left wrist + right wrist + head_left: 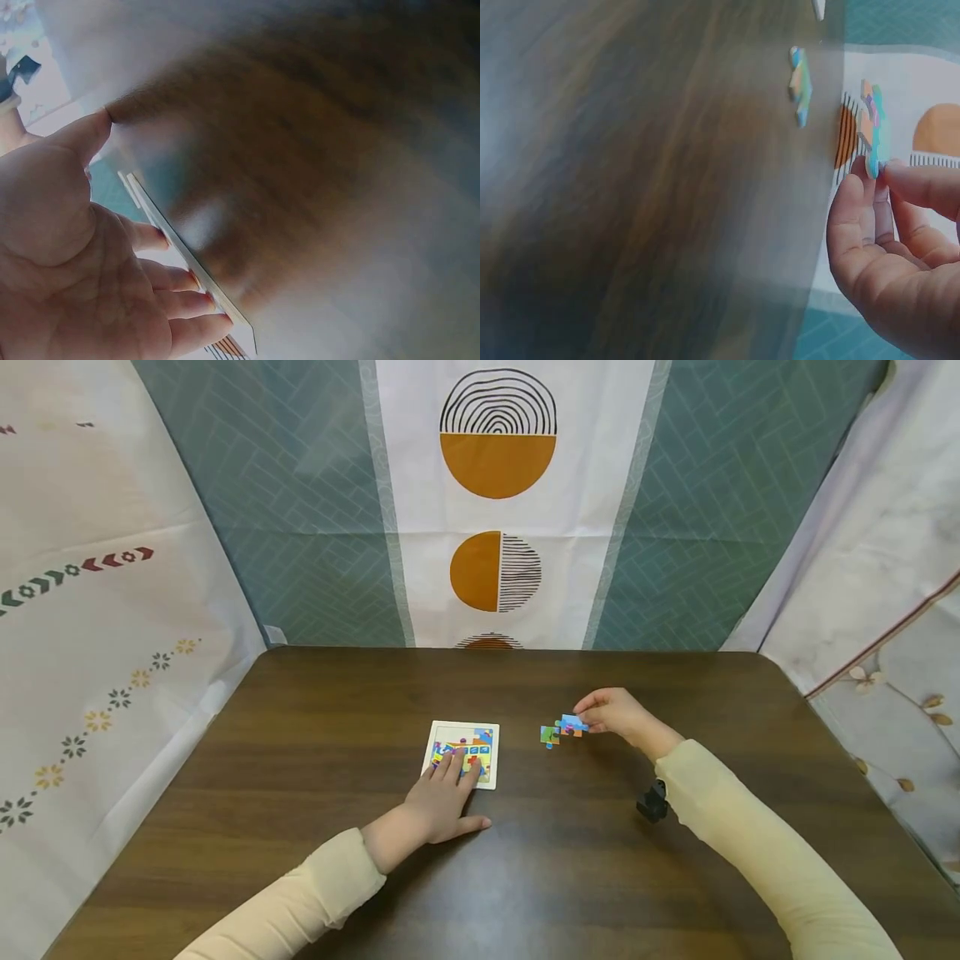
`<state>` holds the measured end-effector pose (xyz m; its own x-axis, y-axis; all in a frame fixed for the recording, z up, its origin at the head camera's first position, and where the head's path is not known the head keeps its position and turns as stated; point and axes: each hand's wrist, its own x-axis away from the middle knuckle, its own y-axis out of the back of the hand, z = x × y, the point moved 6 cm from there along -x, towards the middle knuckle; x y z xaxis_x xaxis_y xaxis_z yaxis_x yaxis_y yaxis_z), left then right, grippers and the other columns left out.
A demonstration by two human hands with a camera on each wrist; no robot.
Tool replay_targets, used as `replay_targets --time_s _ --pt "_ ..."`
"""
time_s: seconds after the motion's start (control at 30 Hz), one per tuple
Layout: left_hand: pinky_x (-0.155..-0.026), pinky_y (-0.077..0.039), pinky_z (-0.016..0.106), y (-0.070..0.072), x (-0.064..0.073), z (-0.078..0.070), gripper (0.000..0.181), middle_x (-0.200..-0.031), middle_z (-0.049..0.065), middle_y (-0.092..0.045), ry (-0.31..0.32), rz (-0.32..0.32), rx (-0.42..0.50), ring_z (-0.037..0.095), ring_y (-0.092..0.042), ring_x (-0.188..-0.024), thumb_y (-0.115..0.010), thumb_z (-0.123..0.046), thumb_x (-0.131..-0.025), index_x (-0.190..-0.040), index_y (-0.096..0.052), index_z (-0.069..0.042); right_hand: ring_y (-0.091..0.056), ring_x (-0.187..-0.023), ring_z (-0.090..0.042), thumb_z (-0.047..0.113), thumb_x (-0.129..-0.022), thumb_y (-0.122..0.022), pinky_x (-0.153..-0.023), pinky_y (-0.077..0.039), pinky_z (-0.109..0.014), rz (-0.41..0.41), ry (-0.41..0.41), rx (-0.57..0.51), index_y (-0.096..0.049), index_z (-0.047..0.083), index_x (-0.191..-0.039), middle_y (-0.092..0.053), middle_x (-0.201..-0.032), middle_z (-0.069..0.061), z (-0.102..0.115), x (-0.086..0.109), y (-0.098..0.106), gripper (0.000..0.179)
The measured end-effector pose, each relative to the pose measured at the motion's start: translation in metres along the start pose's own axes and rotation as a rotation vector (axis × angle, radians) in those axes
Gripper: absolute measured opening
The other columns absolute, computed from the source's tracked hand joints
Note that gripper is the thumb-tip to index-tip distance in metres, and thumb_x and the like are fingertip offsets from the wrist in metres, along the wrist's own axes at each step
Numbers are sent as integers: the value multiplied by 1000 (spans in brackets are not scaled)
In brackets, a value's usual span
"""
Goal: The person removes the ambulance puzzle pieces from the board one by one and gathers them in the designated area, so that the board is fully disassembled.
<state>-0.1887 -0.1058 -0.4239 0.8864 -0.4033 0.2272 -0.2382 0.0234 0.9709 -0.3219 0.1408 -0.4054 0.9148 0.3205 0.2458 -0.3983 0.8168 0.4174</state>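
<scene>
A white-framed jigsaw puzzle (486, 774) lies left of the table's middle, its colourful picture partly filled and a pale gap along the upper part. My left hand (441, 802) rests on it with fingers spread straight over the lower picture, thumb out on the wood; the left wrist view shows those fingertips along the frame's edge (196, 271). Farther right, my right hand (617, 717) pinches a blue jigsaw piece (572, 722) between thumb and fingers. In the right wrist view this piece (877, 131) stands on edge. A green jigsaw piece (550, 736) lies just left of it.
The brown wooden table (570, 877) carries all of this. A patterned curtain (495, 510) hangs behind its far edge, and white printed cloths (90, 635) flank it. A black wrist camera (652, 802) sits under the right sleeve.
</scene>
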Motion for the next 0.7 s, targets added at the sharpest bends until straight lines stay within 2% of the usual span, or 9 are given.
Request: replay_targets --time_s 0.2,0.7 --pt "-112 -28 49 -2 0 2 84 -155 22 -21 2 2 4 37 -23 -142 -51 -61 -89 -150 -28 -9 -59 -80 -12 0 -91 -56 -85 -55 -35 -12 -32 59 -57 -14 -110 -61 -104 -17 -9 2 6 23" --pt "-112 -28 50 -1 -1 1 83 -155 22 -21 2 3 20 38 -24 -142 -52 -60 -89 -150 -29 -8 -60 -82 -18 -1 -90 -59 -85 -54 -40 -49 -59 115 -60 -12 -105 -62 -99 -17 -28 2 13 18"
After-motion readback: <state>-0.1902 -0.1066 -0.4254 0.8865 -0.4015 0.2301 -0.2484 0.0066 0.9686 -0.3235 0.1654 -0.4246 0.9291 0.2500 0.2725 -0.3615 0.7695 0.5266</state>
